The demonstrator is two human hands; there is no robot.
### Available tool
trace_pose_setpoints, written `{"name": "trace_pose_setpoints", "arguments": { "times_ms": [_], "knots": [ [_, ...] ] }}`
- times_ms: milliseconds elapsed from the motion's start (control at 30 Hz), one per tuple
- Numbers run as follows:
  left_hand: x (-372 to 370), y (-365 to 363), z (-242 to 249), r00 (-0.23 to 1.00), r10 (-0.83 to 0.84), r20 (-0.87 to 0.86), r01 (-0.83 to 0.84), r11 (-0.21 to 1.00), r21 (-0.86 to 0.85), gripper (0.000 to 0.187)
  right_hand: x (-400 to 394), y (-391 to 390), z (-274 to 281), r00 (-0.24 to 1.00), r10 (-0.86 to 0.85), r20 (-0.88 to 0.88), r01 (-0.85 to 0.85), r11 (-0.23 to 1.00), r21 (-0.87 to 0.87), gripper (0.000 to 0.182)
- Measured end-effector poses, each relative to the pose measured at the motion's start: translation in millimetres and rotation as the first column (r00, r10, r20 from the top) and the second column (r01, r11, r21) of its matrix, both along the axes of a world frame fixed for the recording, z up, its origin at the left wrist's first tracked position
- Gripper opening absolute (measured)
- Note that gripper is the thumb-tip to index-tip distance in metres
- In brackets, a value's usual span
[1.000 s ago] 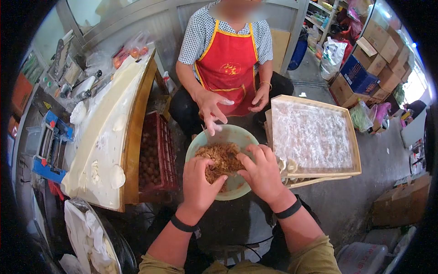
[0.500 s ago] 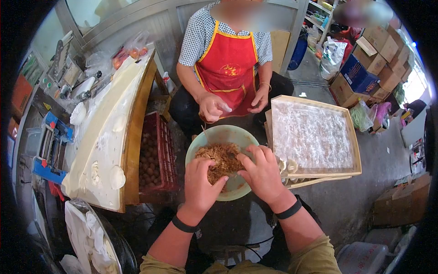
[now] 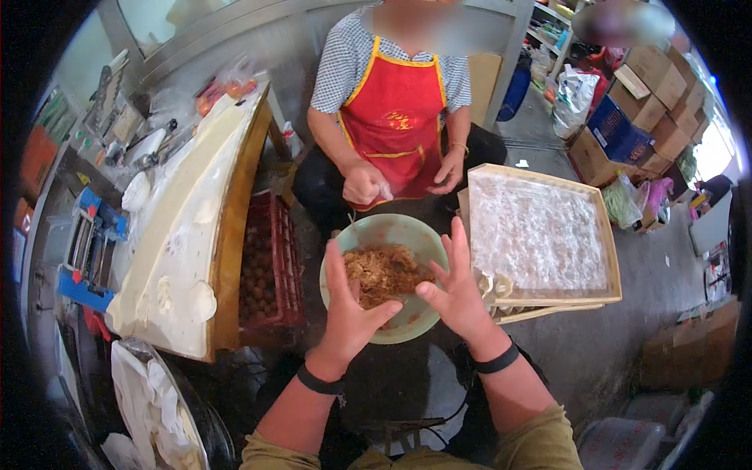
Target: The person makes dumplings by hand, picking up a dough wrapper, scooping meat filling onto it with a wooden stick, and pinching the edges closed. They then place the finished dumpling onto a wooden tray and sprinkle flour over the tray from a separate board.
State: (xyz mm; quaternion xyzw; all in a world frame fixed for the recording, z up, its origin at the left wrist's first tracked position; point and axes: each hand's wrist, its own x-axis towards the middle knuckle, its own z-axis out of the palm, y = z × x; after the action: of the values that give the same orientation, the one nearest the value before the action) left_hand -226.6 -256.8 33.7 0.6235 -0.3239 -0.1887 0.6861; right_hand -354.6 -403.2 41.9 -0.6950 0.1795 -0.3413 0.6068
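A pale green bowl [image 3: 407, 330] holds a brown, crumbly minced filling [image 3: 382, 270]. My left hand [image 3: 350, 313] is over the bowl's near left side, fingers raised and thumb stretched towards the middle. Over the right rim is my right hand [image 3: 458, 296], its fingers spread and palm turned inward. Both hands are open, with nothing between them but air above the filling. Across the bowl, a seated person's hand [image 3: 364, 184] is closed around the top of a thin stick-like utensil that reaches the bowl's far rim.
On the right, a flour-dusted wooden tray [image 3: 540, 235] rests on another, with small dough pieces [image 3: 495, 285] at its corner. To the left are a wooden table with a long dough sheet [image 3: 168, 243], a red crate [image 3: 294, 266] and a cloth-lined basin [image 3: 157, 407].
My hands have drawn apart and opened, their fingers rising from a curled pose over the filling to upright. The other person's closed hand has shifted slightly.
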Motion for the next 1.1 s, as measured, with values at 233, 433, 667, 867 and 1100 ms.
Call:
{"name": "trace_pose_setpoints", "arguments": {
  "times_ms": [233, 433, 667, 867, 1100],
  "knots": [
    [13.9, 24.5, 15.0, 0.983, -0.064, 0.172, 0.022, 0.971, 0.238, 0.036, -17.0, -8.3, -1.7, 0.933, -0.106, -0.343, 0.057, 0.987, -0.148, 0.014],
    [75.3, 95.4, 47.3, 0.624, 0.173, 0.762, -0.619, 0.705, 0.346, 0.081, -26.2, 3.4, -7.9, 0.96, 0.027, -0.279, -0.072, 0.986, -0.151, 0.029],
    [152.8, 206.3, 4.6, 0.537, 0.254, 0.804, -0.816, 0.401, 0.418, 0.045, -33.6, 1.4, -4.2, 0.94, 0.058, -0.337, -0.14, 0.964, -0.225, 0.028],
    [163.4, 214.5, 2.7, 0.509, 0.312, 0.802, -0.819, 0.462, 0.34, 0.021, -26.7, 5.5, -6.6, 0.931, 0.088, -0.354, -0.194, 0.941, -0.278, 0.024],
    [170.5, 217.3, 0.6, 0.52, 0.432, 0.737, -0.829, 0.463, 0.314, 0.008, -21.8, 9.8, -3.6, 0.919, 0.09, -0.384, -0.183, 0.96, -0.213, 0.025]
  ]
}}
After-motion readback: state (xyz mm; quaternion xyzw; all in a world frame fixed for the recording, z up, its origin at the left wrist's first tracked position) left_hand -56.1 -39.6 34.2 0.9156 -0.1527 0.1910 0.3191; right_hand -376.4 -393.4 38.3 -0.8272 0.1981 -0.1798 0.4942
